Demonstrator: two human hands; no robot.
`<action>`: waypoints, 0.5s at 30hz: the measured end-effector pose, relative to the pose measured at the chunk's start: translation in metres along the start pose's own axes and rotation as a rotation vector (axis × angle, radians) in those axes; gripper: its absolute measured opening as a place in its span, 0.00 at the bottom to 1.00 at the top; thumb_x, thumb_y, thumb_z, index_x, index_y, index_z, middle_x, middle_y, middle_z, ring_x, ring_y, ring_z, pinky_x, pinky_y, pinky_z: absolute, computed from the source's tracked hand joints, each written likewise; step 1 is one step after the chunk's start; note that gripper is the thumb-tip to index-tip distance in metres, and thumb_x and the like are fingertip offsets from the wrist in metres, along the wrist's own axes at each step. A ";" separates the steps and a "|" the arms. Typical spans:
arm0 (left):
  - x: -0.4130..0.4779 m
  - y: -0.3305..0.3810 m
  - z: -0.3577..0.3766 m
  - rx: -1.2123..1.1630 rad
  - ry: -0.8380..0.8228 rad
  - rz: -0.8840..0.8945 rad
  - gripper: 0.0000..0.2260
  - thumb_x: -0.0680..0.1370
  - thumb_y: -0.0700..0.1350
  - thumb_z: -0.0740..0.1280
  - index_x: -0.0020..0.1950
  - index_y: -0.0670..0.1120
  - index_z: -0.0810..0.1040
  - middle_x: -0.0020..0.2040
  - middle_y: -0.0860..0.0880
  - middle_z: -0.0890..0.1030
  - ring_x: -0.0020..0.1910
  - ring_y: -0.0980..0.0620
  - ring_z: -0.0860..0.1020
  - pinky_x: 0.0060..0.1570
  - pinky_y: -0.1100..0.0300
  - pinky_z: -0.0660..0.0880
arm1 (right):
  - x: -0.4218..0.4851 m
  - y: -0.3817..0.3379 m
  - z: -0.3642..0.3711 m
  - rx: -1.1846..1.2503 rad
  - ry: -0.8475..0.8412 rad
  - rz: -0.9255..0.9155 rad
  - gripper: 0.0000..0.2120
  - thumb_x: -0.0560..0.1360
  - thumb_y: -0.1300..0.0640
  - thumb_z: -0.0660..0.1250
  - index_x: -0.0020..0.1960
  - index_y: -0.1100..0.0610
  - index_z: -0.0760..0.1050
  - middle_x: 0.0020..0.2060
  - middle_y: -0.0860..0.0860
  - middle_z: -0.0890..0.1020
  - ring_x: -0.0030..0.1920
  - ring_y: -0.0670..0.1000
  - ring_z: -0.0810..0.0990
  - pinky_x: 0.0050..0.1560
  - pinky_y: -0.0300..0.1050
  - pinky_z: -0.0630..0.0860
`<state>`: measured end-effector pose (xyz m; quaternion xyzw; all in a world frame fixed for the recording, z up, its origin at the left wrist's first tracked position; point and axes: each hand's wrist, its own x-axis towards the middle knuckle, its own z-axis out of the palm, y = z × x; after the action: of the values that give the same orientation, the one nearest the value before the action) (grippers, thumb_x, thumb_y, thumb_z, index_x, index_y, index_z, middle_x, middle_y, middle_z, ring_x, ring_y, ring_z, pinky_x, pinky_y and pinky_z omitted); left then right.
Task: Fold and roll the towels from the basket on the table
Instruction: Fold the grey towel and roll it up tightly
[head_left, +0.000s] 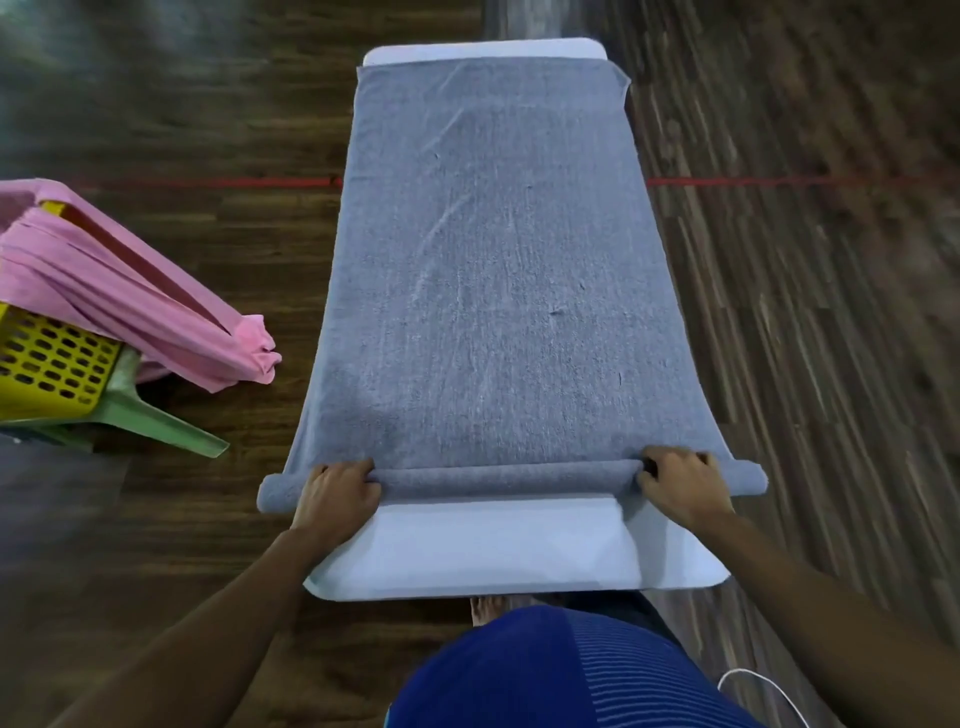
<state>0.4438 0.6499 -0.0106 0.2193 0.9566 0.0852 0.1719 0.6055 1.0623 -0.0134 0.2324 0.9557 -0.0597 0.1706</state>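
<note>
Dark wooden floor (779, 260) fills the room, crossed by a thin red line (208, 183) on the far side. A narrow white table (493, 561) runs from near to far down the middle, and a grey towel (493, 260) lies flat along almost its whole length, its side edges hanging a little over the table's long sides. The near end of the towel is turned into a slim roll (509, 478) lying across the table, both tips sticking out past the edges.

To the left, a yellow basket (47, 364) sits on a green stool (156, 421) with a pink towel (130, 291) draped over its rim and trailing toward the floor.

The grey towel looks soft, thick and limp, light enough to move easily yet likely to sag or unwind wherever it is not pressed. It probably rolls best held near both ends of the roll, with even pressure so the roll keeps straight and tight.

The left hand (337, 493) is curled over the roll near its left end, fingers tucked over the top. The right hand (680, 483) grips near the right end the same way. Neither hand is loose or empty; both clasp the rolled cloth.
</note>
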 end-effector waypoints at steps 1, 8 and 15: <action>0.000 -0.003 0.003 -0.012 0.041 0.001 0.02 0.76 0.45 0.61 0.44 0.49 0.73 0.42 0.48 0.80 0.44 0.46 0.77 0.54 0.48 0.70 | -0.001 0.002 0.002 0.016 0.083 -0.006 0.12 0.72 0.53 0.67 0.54 0.52 0.78 0.50 0.53 0.81 0.53 0.58 0.76 0.54 0.54 0.66; -0.007 -0.003 0.019 0.020 0.239 0.032 0.10 0.72 0.39 0.65 0.54 0.42 0.77 0.52 0.44 0.77 0.51 0.42 0.75 0.51 0.45 0.74 | -0.015 0.001 0.018 0.182 0.271 -0.119 0.14 0.65 0.69 0.70 0.51 0.62 0.77 0.47 0.58 0.79 0.46 0.62 0.76 0.47 0.58 0.74; -0.010 -0.004 0.021 -0.015 0.153 0.028 0.17 0.70 0.36 0.69 0.59 0.40 0.77 0.55 0.42 0.80 0.54 0.41 0.78 0.58 0.44 0.74 | -0.017 0.002 0.022 0.109 0.237 -0.067 0.18 0.69 0.66 0.71 0.58 0.58 0.78 0.54 0.56 0.82 0.56 0.60 0.77 0.59 0.57 0.69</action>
<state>0.4582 0.6437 -0.0278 0.2242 0.9631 0.1112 0.0987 0.6268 1.0523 -0.0281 0.2149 0.9717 -0.0893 0.0414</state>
